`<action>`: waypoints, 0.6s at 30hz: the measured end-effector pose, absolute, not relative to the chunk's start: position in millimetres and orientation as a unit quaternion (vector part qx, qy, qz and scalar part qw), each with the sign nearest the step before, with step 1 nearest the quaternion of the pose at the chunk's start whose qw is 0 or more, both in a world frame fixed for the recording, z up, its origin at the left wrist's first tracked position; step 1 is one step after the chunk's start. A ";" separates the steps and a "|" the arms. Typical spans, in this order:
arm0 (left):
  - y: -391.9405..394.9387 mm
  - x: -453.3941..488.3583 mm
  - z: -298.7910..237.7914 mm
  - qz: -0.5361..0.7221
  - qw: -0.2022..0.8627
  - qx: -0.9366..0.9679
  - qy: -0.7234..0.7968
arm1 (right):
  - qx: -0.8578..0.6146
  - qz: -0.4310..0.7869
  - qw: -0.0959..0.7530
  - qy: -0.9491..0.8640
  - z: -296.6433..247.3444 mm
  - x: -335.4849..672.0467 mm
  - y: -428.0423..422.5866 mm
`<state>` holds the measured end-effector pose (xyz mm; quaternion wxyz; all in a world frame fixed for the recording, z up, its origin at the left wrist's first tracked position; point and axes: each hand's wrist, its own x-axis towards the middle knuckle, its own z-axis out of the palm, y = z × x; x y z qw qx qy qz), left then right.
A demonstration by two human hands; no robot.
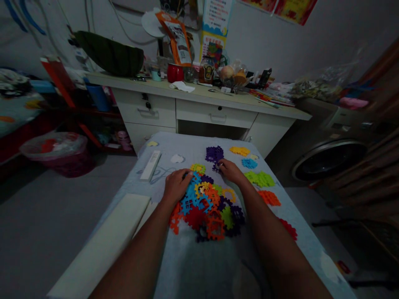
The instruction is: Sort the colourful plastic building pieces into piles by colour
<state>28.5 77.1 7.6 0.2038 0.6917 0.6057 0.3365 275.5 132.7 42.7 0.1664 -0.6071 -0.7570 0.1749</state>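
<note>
A mixed heap of interlocking plastic building pieces [204, 207] in blue, orange, red, green and purple lies in the middle of the cloth-covered table [193, 265]. At the heap's upper left edge is my left hand [177, 185], fingers curled next to a blue piece [195, 179]; something dark shows between thumb and fingers, too small to make out. My right hand [230, 170] pinches a purple toothed piece [216, 167] just below a purple stack [214, 153]. Sorted along the right side are yellow pieces [239, 150], blue pieces [249, 163], green pieces [259, 179], orange pieces [269, 198] and red pieces [288, 229].
A long white box [106, 245] and a smaller white box [151, 166] lie at the table's left. Behind stands a cluttered white desk [149, 106] with drawers. A washing machine [327, 137] is at right, a lined pink bin [59, 158] at left.
</note>
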 end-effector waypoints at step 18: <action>78.1 27.1 3.1 0.370 0.215 0.679 0.596 | -0.639 0.080 0.246 -0.725 32.8 221.7 196.3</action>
